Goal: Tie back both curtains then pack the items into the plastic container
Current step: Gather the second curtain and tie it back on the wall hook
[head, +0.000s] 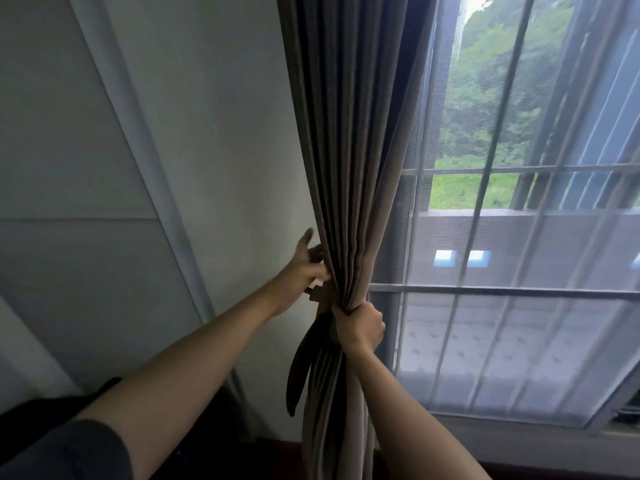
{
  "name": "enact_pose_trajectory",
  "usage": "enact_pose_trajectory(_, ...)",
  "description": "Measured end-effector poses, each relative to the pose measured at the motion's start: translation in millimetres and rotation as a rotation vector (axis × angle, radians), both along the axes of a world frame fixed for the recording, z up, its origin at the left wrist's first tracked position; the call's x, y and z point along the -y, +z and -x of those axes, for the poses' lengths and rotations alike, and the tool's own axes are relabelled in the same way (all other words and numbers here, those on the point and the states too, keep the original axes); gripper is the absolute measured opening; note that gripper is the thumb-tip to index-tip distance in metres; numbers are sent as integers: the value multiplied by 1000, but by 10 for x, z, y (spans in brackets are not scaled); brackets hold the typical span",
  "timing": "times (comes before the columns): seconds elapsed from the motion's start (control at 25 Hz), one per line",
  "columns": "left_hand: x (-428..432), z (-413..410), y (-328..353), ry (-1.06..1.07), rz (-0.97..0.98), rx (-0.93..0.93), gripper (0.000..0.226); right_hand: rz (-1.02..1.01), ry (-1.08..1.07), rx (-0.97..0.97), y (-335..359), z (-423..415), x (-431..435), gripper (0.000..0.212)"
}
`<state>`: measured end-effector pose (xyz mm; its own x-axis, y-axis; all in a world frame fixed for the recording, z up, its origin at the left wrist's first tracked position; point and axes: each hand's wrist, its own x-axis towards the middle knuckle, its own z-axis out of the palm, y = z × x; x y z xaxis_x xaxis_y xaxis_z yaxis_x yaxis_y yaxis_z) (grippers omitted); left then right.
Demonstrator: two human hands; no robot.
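Beside the window [519, 341]: we are squeezing the gathered curtain [349, 168] in our right hand [360, 327], fist tight. Our left hand [301, 275], fingers spread, is touching its edge. Tie-back [297, 375] is dangling below, so we are judging a firm bunch best for wrapping.

White painted wall [214, 133] to my left, pale vertical moulding strip [138, 140] slanting down it; grey metal-barred window [502, 291] on my right, fine translucent mesh screen [485, 341] across it; green leafy hillside [491, 81] beyond.
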<state>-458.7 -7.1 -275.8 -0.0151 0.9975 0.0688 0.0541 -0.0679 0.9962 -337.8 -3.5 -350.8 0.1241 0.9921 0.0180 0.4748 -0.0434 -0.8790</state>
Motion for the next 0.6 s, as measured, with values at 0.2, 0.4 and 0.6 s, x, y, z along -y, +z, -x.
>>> enact_pose_trajectory(0.2,331,237,-981,264,303,-325,55,-8,10,13,15,-44,-26,35)
enact_pose_trajectory(0.4,223,185,-1320,141,250,-535,28,-15,19,2,-49,-95,-101,31)
enact_pose_trajectory(0.6,-58,386,-1204,350,78,-756,35,-40,36,16,-93,-122,-135,33)
